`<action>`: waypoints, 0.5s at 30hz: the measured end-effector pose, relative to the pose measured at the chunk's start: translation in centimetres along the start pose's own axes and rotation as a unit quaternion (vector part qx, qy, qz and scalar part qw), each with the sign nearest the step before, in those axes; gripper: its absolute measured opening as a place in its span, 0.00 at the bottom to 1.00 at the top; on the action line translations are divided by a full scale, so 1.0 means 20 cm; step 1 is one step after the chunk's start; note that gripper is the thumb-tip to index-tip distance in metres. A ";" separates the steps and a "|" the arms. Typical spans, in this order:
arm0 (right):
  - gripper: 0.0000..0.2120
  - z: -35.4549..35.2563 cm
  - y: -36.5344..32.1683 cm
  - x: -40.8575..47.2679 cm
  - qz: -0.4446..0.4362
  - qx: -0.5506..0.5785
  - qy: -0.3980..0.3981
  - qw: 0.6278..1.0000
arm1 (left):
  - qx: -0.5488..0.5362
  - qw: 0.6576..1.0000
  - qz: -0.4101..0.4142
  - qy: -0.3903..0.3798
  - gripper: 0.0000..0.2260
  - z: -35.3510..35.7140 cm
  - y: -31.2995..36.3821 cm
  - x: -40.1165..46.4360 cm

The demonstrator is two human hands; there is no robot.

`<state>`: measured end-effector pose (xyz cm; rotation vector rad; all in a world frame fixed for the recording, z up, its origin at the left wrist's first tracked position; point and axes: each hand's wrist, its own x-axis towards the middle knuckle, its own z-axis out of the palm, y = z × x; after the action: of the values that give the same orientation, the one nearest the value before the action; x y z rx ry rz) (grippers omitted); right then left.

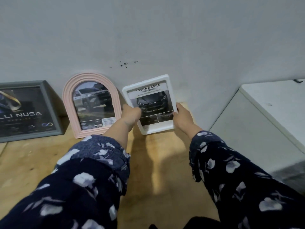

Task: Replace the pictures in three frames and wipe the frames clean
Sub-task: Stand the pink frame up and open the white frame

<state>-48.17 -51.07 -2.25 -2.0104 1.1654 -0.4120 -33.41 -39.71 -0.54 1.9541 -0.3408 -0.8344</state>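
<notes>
White rounded-rectangle plastic frame (149, 103), car picture inside, gripped at both side edges.

Left hand (131, 113) and right hand (182, 116), in dark floral sleeves (92, 171), clamp it above the wooden tabletop (29, 162), near the grey wall (148, 30); pink arched frame (91, 104) just left.

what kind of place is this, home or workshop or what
Probably a plain room at home, though that's a guess: a bare wooden tabletop set against a scuffed grey wall, framed car prints like the pink arched frame leaning there, and a white cabinet beside it.
</notes>
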 end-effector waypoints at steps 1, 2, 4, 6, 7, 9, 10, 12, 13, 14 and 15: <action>0.17 -0.01 -0.04 -0.01 -0.019 -0.010 0.005 1.000 | -0.005 1.000 -0.006 0.011 0.27 -0.02 -0.01 -0.02; 0.17 -0.02 -0.08 -0.02 -0.039 -0.021 0.011 0.999 | -0.009 1.000 -0.006 0.022 0.30 -0.04 -0.02 -0.05; 0.17 -0.03 -0.17 -0.06 -0.073 -0.054 0.015 0.996 | -0.022 0.998 0.009 0.053 0.36 -0.11 -0.03 -0.11; 0.17 0.00 -0.27 -0.11 -0.112 -0.110 0.015 0.988 | -0.030 0.992 0.029 0.121 0.39 -0.22 -0.06 -0.15; 0.17 0.02 -0.32 -0.14 -0.133 -0.141 0.014 0.981 | -0.025 0.985 0.047 0.164 0.39 -0.27 -0.07 -0.17; 0.18 0.08 -0.40 -0.20 -0.176 -0.194 0.008 0.965 | -0.002 0.972 0.081 0.222 0.34 -0.40 -0.10 -0.21; 0.18 0.11 -0.43 -0.22 -0.195 -0.216 0.005 0.957 | 0.014 0.969 0.099 0.225 0.32 -0.45 -0.11 -0.23; 0.18 0.22 -0.51 -0.32 -0.237 -0.256 0.000 0.937 | 0.038 0.968 0.129 0.212 0.25 -0.57 -0.14 -0.30; 0.19 0.27 -0.54 -0.38 -0.254 -0.274 0.002 0.927 | 0.037 0.969 0.138 0.203 0.23 -0.62 -0.17 -0.33; 0.20 0.31 -0.57 -0.42 -0.267 -0.291 0.007 0.919 | 0.029 0.972 0.134 0.190 0.21 -0.66 -0.19 -0.36; 0.21 0.38 -0.59 -0.48 -0.275 -0.307 0.014 0.911 | 0.022 0.974 0.128 0.186 0.20 -0.71 -0.23 -0.38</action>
<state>-41.65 -36.08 2.56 -2.9088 0.7723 -0.3724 -29.91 -23.76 3.14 2.0060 -0.3778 -0.2891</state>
